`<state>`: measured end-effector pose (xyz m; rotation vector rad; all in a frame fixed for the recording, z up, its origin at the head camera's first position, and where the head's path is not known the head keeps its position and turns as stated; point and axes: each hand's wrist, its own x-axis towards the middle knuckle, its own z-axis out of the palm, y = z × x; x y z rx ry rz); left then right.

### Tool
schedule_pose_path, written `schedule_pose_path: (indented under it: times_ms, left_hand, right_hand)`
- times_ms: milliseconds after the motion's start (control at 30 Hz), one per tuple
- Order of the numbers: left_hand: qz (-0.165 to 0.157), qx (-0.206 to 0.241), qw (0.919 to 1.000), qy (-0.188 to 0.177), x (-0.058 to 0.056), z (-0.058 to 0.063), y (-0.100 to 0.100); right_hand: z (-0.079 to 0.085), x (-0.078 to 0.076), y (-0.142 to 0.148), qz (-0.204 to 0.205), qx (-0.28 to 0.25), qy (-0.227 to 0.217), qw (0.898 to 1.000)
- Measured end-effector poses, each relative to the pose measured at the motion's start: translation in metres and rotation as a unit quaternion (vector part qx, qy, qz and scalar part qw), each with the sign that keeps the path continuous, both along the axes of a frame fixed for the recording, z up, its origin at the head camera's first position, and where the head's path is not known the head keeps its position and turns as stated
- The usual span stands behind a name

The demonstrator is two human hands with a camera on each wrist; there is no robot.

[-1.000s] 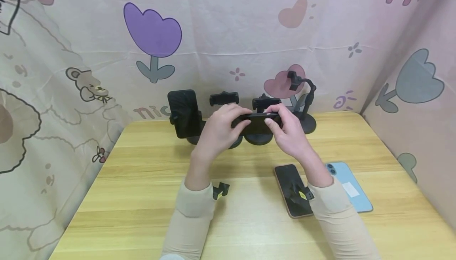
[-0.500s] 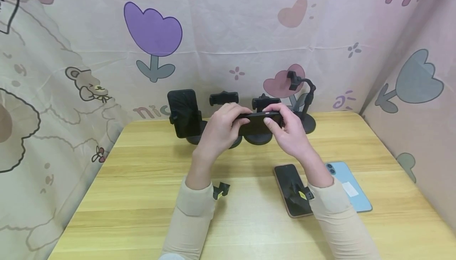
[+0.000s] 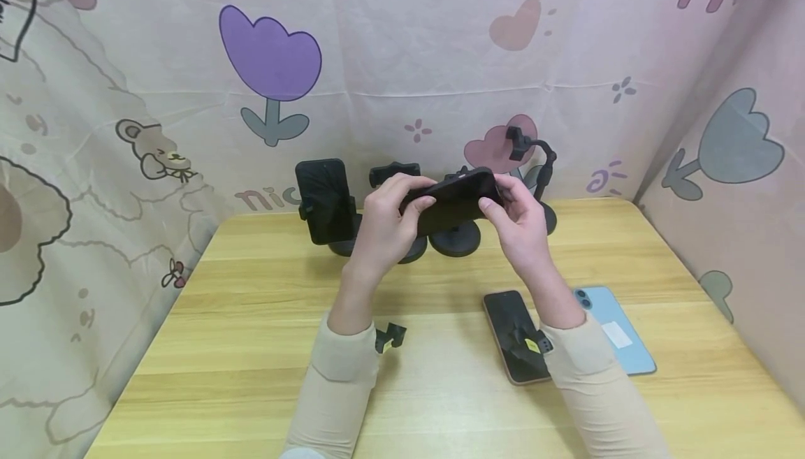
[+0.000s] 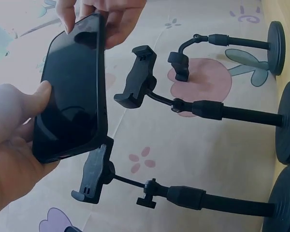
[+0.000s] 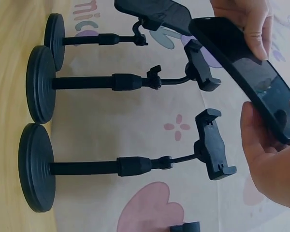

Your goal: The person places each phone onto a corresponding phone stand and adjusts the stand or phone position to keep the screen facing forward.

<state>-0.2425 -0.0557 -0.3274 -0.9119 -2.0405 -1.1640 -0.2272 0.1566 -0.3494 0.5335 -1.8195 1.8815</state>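
A black smartphone (image 3: 451,200) is held sideways above the back of the table, its right end tilted up. My left hand (image 3: 385,225) grips its left end, thumb on the dark screen. At the other end my right hand (image 3: 517,225) pinches it between thumb and fingers. In the left wrist view the phone (image 4: 70,92) is apart from the right-hand clamp and overlaps a nearer clamp (image 4: 95,174); whether they touch I cannot tell. The right wrist view has the phone (image 5: 253,77) clear of the lower clamp (image 5: 212,145). Behind it stand phone stands with round bases (image 3: 454,239).
Far left, another stand carries a black phone (image 3: 325,200) upright. A bent-neck stand (image 3: 544,172) is at the right. On the table (image 3: 251,347) lie a dark-screened phone (image 3: 512,330) and a light blue phone (image 3: 619,337), partly under the right forearm. A printed cloth (image 3: 402,47) hangs behind.
The phone in both hands has tilted, its right end rising and its screen turning more into view. My right hand has shifted slightly right; the left hand has barely moved.
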Motion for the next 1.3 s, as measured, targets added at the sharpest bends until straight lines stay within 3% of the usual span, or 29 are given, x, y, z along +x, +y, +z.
schedule_pose_path:
  times_ms: [167, 333, 833, 1100, 1300]
  left_hand:
    - [0.004, 0.043, 0.9987, -0.026, 0.0, 0.0, 0.001]
    - [0.0, 0.047, 0.9976, -0.052, 0.002, 0.001, 0.0]
    - [-0.022, -0.068, 0.9921, -0.103, 0.005, 0.003, -0.005]
    - [0.013, -0.035, 0.9944, -0.098, 0.003, 0.001, -0.002]
    - [0.015, 0.013, 0.9903, -0.138, 0.003, 0.001, 0.001]
  right_hand:
    - [0.0, 0.0, -0.003, 0.019, -0.021, -0.012, 1.0]
    - [0.0, -0.002, -0.002, 0.023, -0.026, -0.001, 0.999]
    - [0.005, 0.0, 0.009, -0.002, 0.057, 0.022, 0.998]
    - [0.004, 0.001, 0.003, 0.004, 0.019, 0.015, 1.0]
    - [0.001, 0.002, -0.003, -0.001, 0.033, -0.016, 0.999]
